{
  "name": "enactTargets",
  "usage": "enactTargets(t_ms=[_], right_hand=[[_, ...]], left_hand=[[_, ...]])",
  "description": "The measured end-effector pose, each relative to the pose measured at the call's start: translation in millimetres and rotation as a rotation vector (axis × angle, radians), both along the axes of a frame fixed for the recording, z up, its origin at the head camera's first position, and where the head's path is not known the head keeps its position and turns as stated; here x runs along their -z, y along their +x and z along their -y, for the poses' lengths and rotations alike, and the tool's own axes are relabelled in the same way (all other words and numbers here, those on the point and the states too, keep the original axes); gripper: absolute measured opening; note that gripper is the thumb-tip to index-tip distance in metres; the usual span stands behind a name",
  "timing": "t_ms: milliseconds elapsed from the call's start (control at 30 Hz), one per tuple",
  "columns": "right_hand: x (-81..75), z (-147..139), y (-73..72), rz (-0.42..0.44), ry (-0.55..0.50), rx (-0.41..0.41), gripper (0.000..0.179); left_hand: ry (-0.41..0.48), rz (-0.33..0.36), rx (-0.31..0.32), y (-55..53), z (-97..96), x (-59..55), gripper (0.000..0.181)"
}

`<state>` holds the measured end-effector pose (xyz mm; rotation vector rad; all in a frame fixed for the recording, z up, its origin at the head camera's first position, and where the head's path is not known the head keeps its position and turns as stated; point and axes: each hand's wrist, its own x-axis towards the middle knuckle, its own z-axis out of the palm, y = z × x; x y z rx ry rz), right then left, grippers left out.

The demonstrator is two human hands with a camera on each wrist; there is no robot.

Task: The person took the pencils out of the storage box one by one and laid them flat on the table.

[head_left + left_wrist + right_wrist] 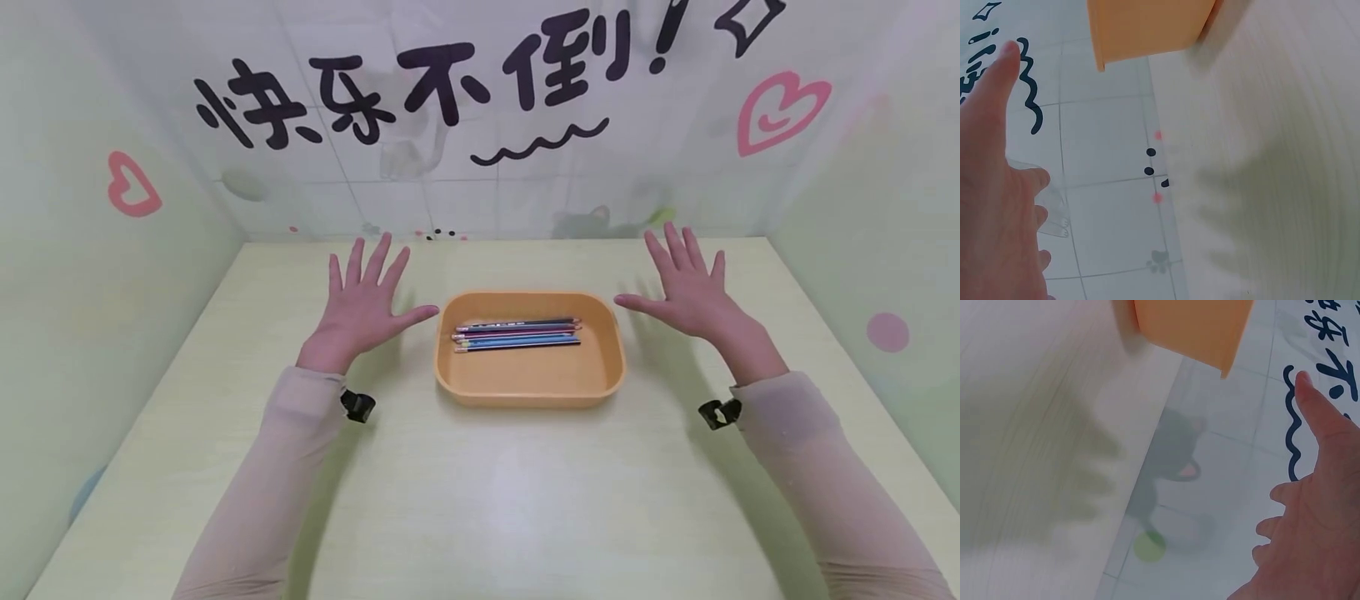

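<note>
An orange plastic tray (525, 398) stands on the table between the two hands. Several pencils (517, 335) lie side by side in its upper part, in dark, red and light blue colours. To the left of the tray, my left hand (360, 312) is held above the table with fingers spread, its thumb close to the tray's left rim. My right hand (693, 296) mirrors it on the other side, fingers spread and thumb toward the right rim. Neither hand holds anything. Both wrist views show the tray's outer wall (1147, 28) beyond the thumb; the pencils are hidden there.
The pale wood-grain table (495, 500) meets a back wall sheet (465, 200) printed with dark characters and hearts. Side panels (97, 275) close in the left and right. Each sleeve cuff carries a small black clip (358, 406).
</note>
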<state>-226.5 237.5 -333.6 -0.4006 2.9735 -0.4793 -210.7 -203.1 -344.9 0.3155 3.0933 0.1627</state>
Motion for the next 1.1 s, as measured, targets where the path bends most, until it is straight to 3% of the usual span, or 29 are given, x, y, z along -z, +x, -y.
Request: enactTargets(t_ms=[1100], right_hand=[[3.5,14.1,7.7,-0.007,-0.036,-0.018,0.102]], left_hand=[[0.061,0.008,0.171,10.4,-13.9,3.4,0.098]])
